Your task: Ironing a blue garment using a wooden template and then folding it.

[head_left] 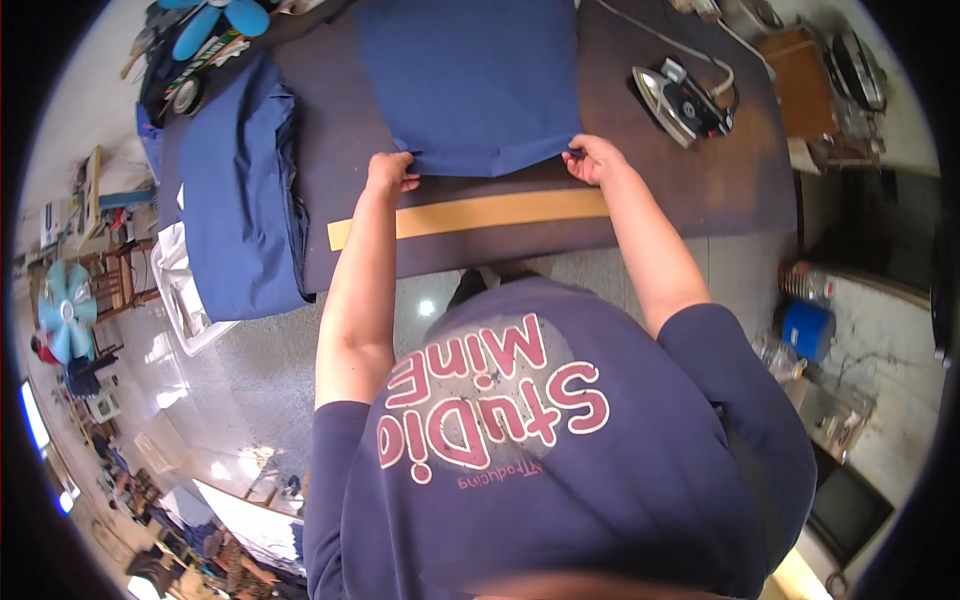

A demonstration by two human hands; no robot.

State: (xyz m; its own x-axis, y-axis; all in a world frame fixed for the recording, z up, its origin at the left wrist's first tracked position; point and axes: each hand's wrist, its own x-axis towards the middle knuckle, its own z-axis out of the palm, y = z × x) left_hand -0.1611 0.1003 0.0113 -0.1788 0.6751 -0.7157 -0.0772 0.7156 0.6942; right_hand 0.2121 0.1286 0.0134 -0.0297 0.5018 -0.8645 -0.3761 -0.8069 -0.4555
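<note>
A blue piece of fabric lies spread over the dark padded table, its near edge turned toward me. My left hand pinches the left corner of that edge. At the right corner my right hand grips the fabric between thumb and fingers. Between the hands the edge sags slightly and shows a narrow fold. A long tan strip lies flat just in front of the fabric, passing beneath my left forearm.
On the right of the table rests an iron with its cord running back. More blue fabric is draped over the left edge, above a white basket. Blue fan blades show at the far left.
</note>
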